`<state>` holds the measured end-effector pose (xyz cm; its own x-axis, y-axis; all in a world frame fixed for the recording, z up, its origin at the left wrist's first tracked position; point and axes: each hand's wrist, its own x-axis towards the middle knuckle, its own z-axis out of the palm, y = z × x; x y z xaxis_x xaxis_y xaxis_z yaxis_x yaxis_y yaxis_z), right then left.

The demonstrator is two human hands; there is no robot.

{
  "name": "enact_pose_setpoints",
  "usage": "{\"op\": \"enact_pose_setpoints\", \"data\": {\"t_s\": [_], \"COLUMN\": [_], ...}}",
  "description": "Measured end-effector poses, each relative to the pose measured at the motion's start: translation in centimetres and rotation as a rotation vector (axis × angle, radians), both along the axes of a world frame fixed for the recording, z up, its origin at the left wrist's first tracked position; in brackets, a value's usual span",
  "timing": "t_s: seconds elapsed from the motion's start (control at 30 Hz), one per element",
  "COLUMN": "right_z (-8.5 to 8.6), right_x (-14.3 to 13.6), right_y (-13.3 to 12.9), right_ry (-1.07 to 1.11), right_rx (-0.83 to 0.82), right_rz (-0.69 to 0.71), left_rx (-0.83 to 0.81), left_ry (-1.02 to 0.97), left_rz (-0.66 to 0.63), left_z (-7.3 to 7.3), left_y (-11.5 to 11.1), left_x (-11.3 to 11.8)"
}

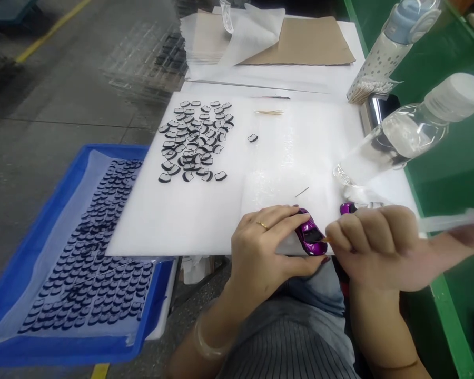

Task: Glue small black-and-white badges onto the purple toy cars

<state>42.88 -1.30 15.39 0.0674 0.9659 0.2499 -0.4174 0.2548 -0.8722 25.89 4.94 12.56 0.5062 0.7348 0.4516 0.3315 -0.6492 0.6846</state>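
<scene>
Steadying a purple toy car (pixel 311 231) while a thin stick (pixel 326 240) meets its near end

In the head view, the car lies at the near edge of the white board (pixel 197 221), between the two hands, with its dark window facing up. The left hand (pixel 260 252) is closed around it: fingers come over the far and left side, and the thumb stretches along the near side, leaving the roof and window uncovered. The right hand (pixel 375 242) is curled in a tight fist with the stick pinched in it. Only a short tip shows, and it seems to touch the car beside the dark window; the exact contact is too small to tell.

To do this well, I would judge, keep the left hold firm but light so the glossy shell neither rolls nor smears, and rest the right hand's weight so that only the tip moves. A short exposed tip should help control; gentle, even pressure should spare the finish. The loose rod (pixel 302 192) just beyond the car and the second purple piece (pixel 347 208) just beyond the right hand are best left undisturbed.
</scene>
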Motion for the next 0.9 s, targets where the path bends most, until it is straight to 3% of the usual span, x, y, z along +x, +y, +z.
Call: {"op": "enact_pose_setpoints", "data": {"t_s": [0.1,0.57,0.77,0.9], "right_z": [0.4,1.0,0.2,-0.3], "right_x": [-0.6,-0.6,-0.6,-0.3], "right_y": [1.1,1.7,1.8,1.9], "right_ry": [0.307,0.249,0.345,0.303], "right_rx": [0.026,-0.069,0.024,0.000], "right_rz": [0.008,0.089,0.125,0.101], "left_rx": [0.013,0.009,0.015,0.016], "left_ry": [-0.002,-0.008,-0.011,-0.003], "left_rz": [-0.004,-0.007,0.001,0.007], "left_z": [0.0,0.1,0.0,-0.1], "left_y": [-0.1,-0.1,-0.1,-0.1], "left_x": [0.1,0.0,0.0,-0.1]}}
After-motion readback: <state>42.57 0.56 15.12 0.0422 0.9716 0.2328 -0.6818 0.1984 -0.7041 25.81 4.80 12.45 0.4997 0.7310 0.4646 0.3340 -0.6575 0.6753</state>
